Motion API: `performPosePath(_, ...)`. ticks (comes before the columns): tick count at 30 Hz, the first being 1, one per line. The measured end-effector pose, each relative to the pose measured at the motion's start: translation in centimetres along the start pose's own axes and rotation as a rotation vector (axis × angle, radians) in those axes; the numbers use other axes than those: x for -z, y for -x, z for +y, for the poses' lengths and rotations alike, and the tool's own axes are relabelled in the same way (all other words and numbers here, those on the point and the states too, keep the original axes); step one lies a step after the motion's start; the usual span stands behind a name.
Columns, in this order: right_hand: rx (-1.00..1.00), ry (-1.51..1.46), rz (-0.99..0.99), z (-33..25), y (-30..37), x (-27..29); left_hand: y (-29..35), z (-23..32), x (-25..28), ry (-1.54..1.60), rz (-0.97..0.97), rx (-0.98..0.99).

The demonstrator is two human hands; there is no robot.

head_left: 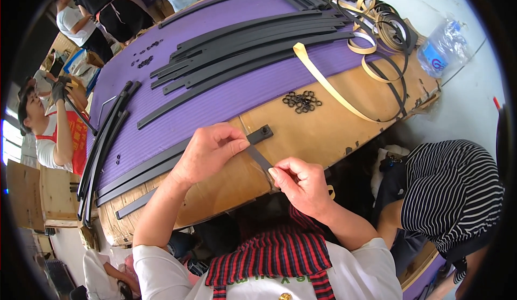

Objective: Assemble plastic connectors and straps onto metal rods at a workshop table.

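Watching the right hand [302, 184] first: thumb and forefinger are pinched narrow on the near end of a short black strip [260, 158], which lies on the bare cardboard sheet [301, 133] at the near edge of the table. I judge the grip shallow; if the fingertips roll, the strip end could slide out and skew off line.

Left hand [207, 152] is curled, fingers folded down, pressing on the same strip just left of the right hand, wrist cocked up, forearm coming in from below. A small black end block [260, 134] sits just past its fingertips, at the far end of the strip. Uneven pressure here could let the strip pivot about that block.

Both hands work right at the table's near edge, so a slip might drop the piece off it.

Farther out: a cluster of small black rings [302, 101] lies on the cardboard, near enough that a sweep of the wrist could scatter them. Long black strips [242, 57] lie across the purple mat [177, 111] beyond. Tan bands [353, 9] coil at far right, beside a clear plastic bottle [442, 47].

A person in a striped top [452, 192] sits close on the right; an elbow bump is possible.
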State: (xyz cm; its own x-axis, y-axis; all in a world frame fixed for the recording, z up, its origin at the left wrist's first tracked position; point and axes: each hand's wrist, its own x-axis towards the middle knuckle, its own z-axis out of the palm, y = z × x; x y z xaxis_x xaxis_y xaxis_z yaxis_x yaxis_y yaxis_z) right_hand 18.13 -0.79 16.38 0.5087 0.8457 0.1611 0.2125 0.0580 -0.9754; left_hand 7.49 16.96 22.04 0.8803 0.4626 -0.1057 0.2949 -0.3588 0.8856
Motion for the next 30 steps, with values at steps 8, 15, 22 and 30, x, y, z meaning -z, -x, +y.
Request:
performPosePath(8, -0.054, -0.127, 0.103, 0.0, -1.8, -0.4, -4.3, 1.4, 0.2, -0.168, -0.034, 0.031)
performPosePath(15, -0.065, -0.114, 0.126, 0.6, -2.0, -0.3, -5.6, 0.1, -0.5, -0.035, -0.112, 0.085)
performPosePath(22, -0.097, -0.129, 0.110, 0.7, -2.3, 0.0, -6.1, -0.5, -0.7, -0.033, -0.119, 0.089)
performPosePath(30, -0.156, -0.151, 0.110, 0.8, -2.3, 0.0, -6.3, -0.7, -0.7, -0.071, -0.115, 0.101)
